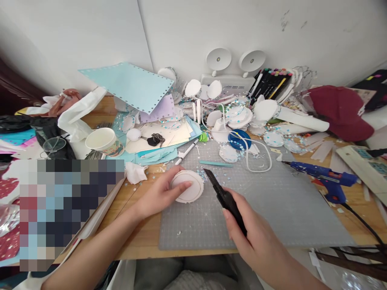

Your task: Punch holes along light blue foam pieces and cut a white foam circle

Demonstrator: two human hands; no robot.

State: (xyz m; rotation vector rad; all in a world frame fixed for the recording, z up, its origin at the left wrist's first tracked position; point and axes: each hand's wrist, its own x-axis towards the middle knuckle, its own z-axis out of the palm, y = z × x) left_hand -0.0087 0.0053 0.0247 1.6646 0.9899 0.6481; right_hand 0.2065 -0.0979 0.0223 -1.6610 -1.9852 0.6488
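My left hand [163, 189] grips a round white disc [190, 192] by its left side, thumb on top and fingers around the edge. The disc has a ring marked inside its rim and a slightly ragged edge; it is held at the left part of the grey cutting mat [256, 217]. In my right hand [254, 225] is a black utility knife [228, 201], its dark blade out and pointing up and left, a little to the right of the disc and apart from it. Small blue and white scraps lie behind the disc, near a teal strip [216, 164].
A blue glue gun [329, 179] with its cord lies at right, near a power strip [363, 169]. A paper cup [104, 143], paper sheets [160, 141], a white cable [263, 169] and piled white discs [238, 114] crowd the back. A maroon cap [338, 110] sits at far right.
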